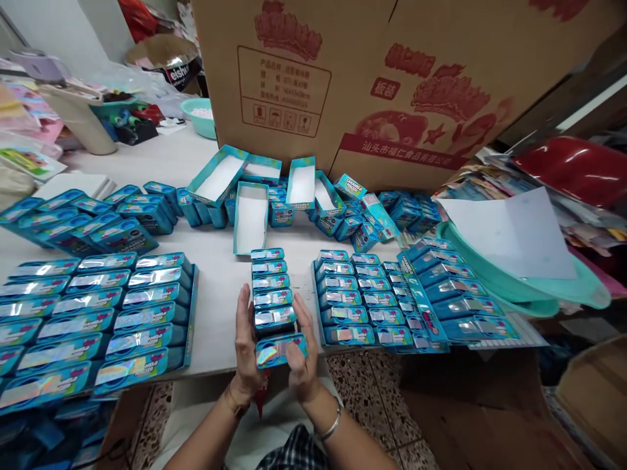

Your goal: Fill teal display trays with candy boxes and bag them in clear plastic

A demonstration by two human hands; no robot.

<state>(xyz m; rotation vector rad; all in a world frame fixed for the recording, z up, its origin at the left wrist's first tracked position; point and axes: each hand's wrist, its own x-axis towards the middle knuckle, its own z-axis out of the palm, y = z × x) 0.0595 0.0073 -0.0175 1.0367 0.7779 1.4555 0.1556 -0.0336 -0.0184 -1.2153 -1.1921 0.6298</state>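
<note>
Lower centre: right grip [302, 356] clasps small blue box [279, 349], which sits between both palms; left grip [245, 349] unclenched, fingers flat along box column [268, 281] (box at near end); surface [215, 261] edge beneath.

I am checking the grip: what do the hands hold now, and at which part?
The left hand and the right hand hold the nearest blue box by its two short ends.
</note>
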